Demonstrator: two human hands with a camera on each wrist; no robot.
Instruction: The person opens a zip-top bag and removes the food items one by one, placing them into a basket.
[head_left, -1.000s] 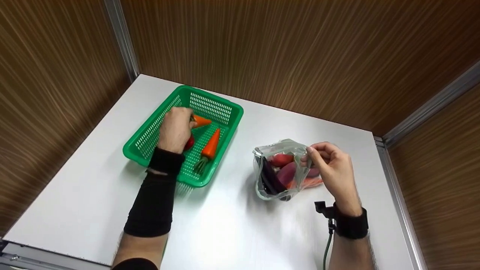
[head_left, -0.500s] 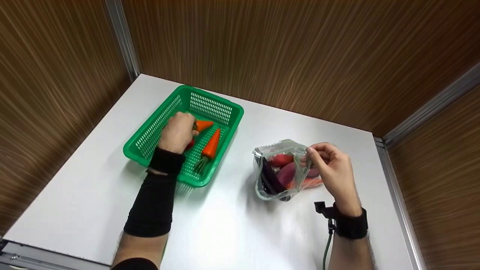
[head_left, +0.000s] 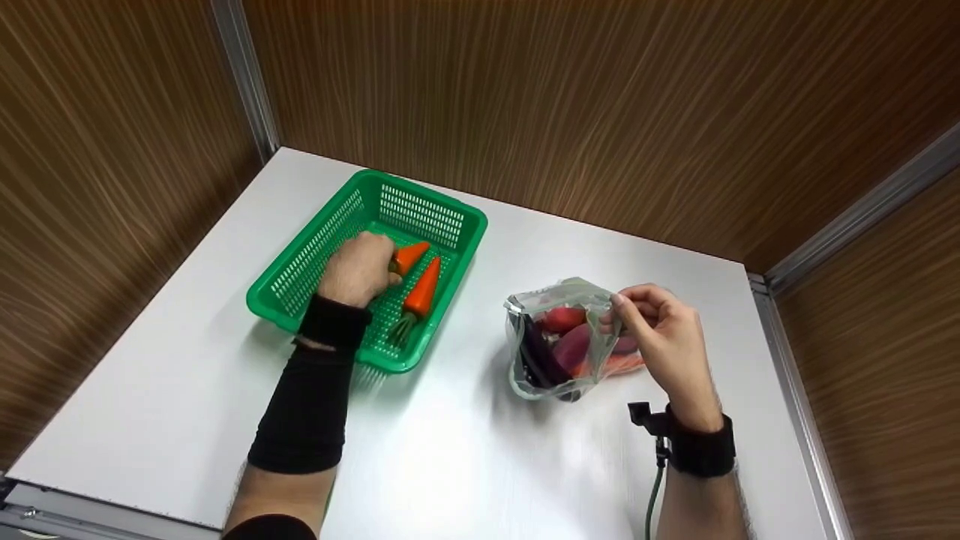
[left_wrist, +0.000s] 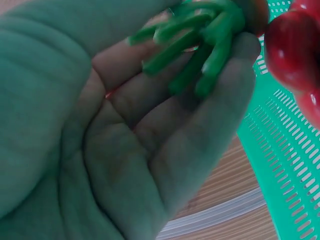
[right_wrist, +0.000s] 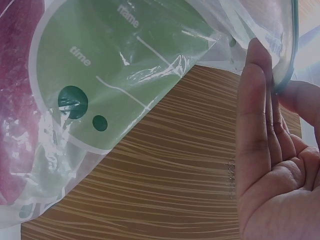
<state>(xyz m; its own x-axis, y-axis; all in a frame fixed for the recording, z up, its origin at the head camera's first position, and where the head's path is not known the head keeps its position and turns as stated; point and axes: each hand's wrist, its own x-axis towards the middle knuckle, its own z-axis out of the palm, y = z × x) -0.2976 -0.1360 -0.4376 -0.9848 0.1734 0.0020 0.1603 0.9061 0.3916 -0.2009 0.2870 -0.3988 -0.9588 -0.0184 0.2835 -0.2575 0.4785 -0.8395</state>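
Observation:
My left hand [head_left: 356, 268] reaches into the green basket [head_left: 480, 225] and grips a carrot [head_left: 412, 256] near its stalk end. The carrot's green stalks [left_wrist: 215, 37] lie inside the curled fingers in the left wrist view. A second carrot [head_left: 424, 289] lies to the right of that hand, tip pointing away. Glossy red round vegetables [left_wrist: 292, 50] sit beside the fingers; in the head view the hand hides them. My right hand [head_left: 671, 337] pinches the rim of a clear plastic bag [right_wrist: 125, 65] between thumb and fingers. Through its mouth show a dark eggplant [head_left: 541, 356] and a red vegetable [head_left: 564, 320].
A purple vegetable [head_left: 574, 345] and something orange [head_left: 622, 365] are also in the bag. The white table [head_left: 442, 435] carries basket and bag. Wood-grain panels [head_left: 510, 112] enclose the back and sides. A cable [head_left: 655, 495] hangs from the right wristband.
My left hand has shifted slightly right and toward me within the basket, and the gripped carrot has turned its tip farther upward. The right hand and bag stay almost still.

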